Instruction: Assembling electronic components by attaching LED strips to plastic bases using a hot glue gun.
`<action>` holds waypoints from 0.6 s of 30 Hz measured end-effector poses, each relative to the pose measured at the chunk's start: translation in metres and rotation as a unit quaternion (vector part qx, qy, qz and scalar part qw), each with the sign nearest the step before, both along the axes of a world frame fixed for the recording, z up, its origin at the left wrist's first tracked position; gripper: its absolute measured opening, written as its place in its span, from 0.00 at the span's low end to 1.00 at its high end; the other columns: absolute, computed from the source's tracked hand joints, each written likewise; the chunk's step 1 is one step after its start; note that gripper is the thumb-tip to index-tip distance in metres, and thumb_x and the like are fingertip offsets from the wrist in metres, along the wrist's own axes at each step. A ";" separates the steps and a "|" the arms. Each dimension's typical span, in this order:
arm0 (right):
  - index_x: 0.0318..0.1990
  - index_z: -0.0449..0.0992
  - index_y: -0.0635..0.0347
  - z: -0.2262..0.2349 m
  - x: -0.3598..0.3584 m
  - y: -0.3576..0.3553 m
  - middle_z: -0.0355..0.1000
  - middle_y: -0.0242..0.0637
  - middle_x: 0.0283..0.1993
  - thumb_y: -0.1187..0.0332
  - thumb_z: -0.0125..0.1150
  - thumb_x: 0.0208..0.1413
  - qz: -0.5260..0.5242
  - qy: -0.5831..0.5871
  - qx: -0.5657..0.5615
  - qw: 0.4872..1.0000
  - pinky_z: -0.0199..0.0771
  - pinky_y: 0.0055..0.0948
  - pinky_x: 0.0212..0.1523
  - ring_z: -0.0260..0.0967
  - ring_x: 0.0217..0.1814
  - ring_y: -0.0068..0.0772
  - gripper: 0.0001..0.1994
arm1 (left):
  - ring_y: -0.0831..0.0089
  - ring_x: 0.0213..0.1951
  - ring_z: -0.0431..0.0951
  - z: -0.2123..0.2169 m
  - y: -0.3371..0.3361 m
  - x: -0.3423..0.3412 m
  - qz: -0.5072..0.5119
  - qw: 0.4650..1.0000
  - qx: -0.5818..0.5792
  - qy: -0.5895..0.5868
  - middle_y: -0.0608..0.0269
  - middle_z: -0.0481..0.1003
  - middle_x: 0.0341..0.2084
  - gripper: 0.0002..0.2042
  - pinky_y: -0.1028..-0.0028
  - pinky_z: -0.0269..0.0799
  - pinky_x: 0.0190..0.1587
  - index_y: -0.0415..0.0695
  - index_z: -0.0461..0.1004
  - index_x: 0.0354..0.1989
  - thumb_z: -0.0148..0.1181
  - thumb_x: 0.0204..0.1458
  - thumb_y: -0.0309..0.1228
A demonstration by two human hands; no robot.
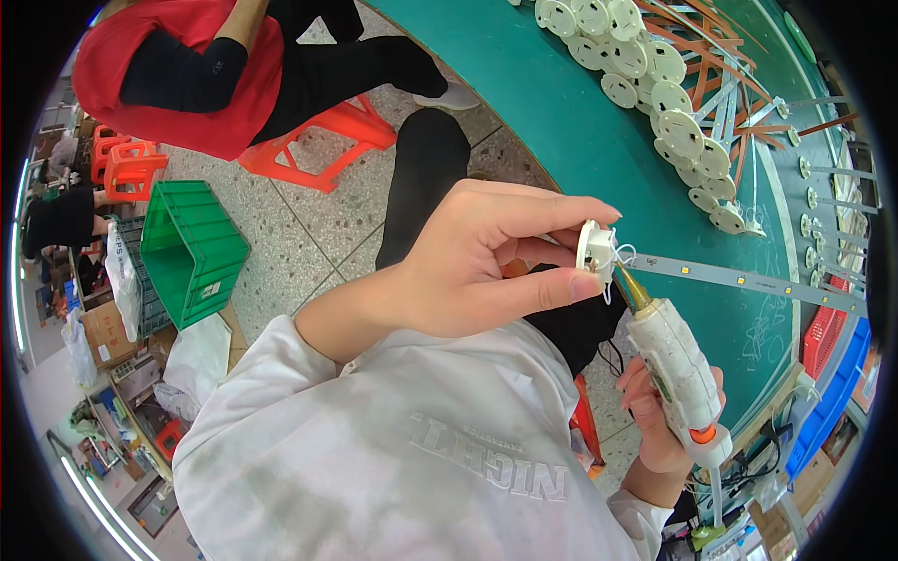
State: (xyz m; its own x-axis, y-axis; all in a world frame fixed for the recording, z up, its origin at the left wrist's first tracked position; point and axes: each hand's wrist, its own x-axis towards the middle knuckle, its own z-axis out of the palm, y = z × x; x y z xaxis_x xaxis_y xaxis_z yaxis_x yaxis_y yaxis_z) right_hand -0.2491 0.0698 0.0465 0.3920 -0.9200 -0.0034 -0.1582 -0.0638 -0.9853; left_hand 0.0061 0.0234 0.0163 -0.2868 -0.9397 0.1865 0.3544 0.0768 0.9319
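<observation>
My left hand [486, 257] pinches a small white round plastic base [595, 251] between thumb and fingers, held edge-on above the green table's edge. Thin white wires and a long narrow light strip [748, 278] trail from the base to the right over the table. My right hand [659, 411] grips a white glue gun [678, 369] with an orange trigger, its brass nozzle [632, 286] touching the base's lower side.
A green table [580, 140] holds a row of several white round bases [655, 84] and more strips with wires at the far right. A person in red sits on an orange stool [323, 140] at the upper left. A green crate [192, 248] stands on the floor.
</observation>
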 end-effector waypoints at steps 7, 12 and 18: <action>0.46 0.63 0.68 -0.001 -0.002 0.000 0.69 0.40 0.22 0.70 0.66 0.51 0.009 -0.010 0.005 1.000 0.71 0.34 0.31 0.67 0.24 0.32 0.20 | 0.69 0.45 0.78 0.000 0.000 -0.002 -0.002 1.000 0.000 0.009 0.50 0.75 0.42 0.19 0.71 0.77 0.51 0.29 0.69 0.53 0.60 0.52 0.17; 0.43 0.62 0.66 -0.002 -0.009 -0.006 0.70 0.43 0.23 0.71 0.65 0.51 0.063 0.057 -0.071 0.994 0.72 0.35 0.33 0.68 0.24 0.33 0.18 | 0.69 0.46 0.78 0.000 0.001 -0.002 -0.011 0.997 0.055 0.051 0.51 0.75 0.43 0.19 0.72 0.76 0.52 0.29 0.68 0.54 0.59 0.53 0.17; 0.43 0.62 0.66 -0.001 -0.008 -0.007 0.70 0.45 0.25 0.72 0.65 0.51 0.081 0.065 -0.095 0.990 0.72 0.36 0.33 0.68 0.24 0.34 0.18 | 0.70 0.46 0.77 0.002 0.002 -0.001 -0.022 0.997 0.050 0.055 0.51 0.74 0.43 0.19 0.72 0.75 0.52 0.29 0.67 0.55 0.58 0.53 0.16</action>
